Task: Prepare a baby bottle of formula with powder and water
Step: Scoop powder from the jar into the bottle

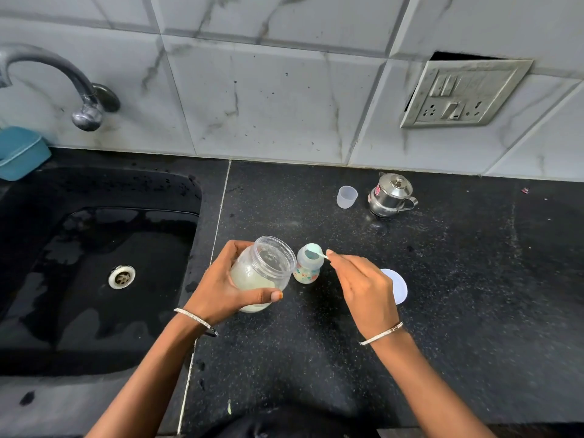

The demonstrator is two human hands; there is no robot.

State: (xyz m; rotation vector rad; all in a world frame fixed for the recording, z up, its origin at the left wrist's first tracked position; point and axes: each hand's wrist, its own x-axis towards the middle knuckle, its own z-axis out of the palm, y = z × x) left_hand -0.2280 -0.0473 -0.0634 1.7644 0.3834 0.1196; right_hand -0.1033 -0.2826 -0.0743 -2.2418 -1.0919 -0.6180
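Open powder jar gripped, tilted, in left hand, small scoop pinched by right hand over baby bottle mouth, black countertop.

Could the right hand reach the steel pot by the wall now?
Probably, but not yet: the right hand pinches the scoop over the baby bottle, and the left hand grips the powder jar. The counter between it and the steel pot looks bare; only the small cup stands beside the pot.

no legible text, steel pot sticker unreadable
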